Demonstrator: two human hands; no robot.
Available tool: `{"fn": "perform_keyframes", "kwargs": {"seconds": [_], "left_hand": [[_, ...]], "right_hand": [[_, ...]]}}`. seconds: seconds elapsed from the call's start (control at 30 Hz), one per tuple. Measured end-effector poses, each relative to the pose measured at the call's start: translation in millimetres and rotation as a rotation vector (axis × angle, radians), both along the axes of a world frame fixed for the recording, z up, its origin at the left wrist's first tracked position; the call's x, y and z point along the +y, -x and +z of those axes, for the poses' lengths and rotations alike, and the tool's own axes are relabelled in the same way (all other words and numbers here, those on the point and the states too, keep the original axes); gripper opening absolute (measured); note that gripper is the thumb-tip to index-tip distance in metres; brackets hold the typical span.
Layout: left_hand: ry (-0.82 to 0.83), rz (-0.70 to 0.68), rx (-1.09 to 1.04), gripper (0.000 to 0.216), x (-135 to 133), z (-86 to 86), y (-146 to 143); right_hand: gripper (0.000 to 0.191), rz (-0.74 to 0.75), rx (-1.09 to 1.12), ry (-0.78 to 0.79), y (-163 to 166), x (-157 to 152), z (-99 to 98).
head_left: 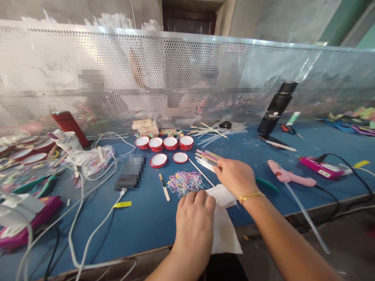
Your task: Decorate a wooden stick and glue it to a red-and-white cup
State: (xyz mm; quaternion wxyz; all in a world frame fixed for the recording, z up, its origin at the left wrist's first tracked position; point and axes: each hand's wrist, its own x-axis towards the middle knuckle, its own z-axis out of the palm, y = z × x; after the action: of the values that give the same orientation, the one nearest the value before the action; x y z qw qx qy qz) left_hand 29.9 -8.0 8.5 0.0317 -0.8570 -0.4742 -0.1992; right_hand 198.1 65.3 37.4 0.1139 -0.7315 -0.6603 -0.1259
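Note:
My left hand [193,226] rests with its fingers curled on the blue table [146,218], its fingertips at the near edge of a pile of small pastel rubber bands [184,182]. Its side lies on a white cloth [224,230]. My right hand [234,176], with a gold bracelet at the wrist, is closed on a bundle of thin pastel sticks [206,159] that point to the left. A wooden stick [164,187] lies left of the bands. Several red-rimmed lids [164,143] sit in rows behind.
A pink glue gun [288,177] with its clear stick lies to the right, near a pink device [320,168] and a black bottle [277,107]. White cables [88,218], pliers [38,185] and a red flask [69,127] crowd the left. People sit behind a perforated screen [187,78].

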Motion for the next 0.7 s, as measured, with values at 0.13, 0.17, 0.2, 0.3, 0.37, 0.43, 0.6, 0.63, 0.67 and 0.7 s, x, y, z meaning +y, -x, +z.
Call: {"fn": "perform_keyframes", "kwargs": {"seconds": [0.13,0.17,0.2,0.3,0.37,0.43,0.6,0.63,0.67,0.7], "left_hand": [[-0.105,-0.067,-0.128,0.019,-7,1.8,12],[-0.134,-0.093,-0.179,0.017,-10,1.5,18],[-0.161,-0.126,-0.220,0.015,-12,1.0,25],[-0.255,-0.221,-0.310,0.010,-16,-1.4,48],[-0.292,-0.249,-0.320,0.008,-13,-2.6,63],[-0.302,-0.260,-0.295,0.011,-9,-2.8,75],[-0.335,-0.230,-0.342,0.011,0,-0.3,93],[-0.341,-0.216,-0.350,0.010,1,0.0,95],[-0.353,-0.204,-0.361,0.009,2,-0.1,97],[-0.361,-0.195,-0.366,0.009,3,-0.8,99]], "right_hand": [[0.028,0.161,0.131,-0.309,-2,-50,-2.9],[0.029,0.235,0.174,-0.383,0,-63,-7.2],[0.029,0.294,0.215,-0.444,2,-75,-12.5],[0.024,0.414,0.290,-0.491,11,-103,-29.0],[0.022,0.442,0.312,-0.479,13,-113,-35.4],[0.020,0.428,0.316,-0.484,8,-117,-36.2],[0.016,0.297,0.254,-0.523,-22,-116,-23.7],[0.015,0.268,0.235,-0.533,-30,-116,-20.8],[0.015,0.241,0.213,-0.541,-39,-116,-18.3],[0.015,0.210,0.189,-0.552,-49,-116,-16.2]]}}
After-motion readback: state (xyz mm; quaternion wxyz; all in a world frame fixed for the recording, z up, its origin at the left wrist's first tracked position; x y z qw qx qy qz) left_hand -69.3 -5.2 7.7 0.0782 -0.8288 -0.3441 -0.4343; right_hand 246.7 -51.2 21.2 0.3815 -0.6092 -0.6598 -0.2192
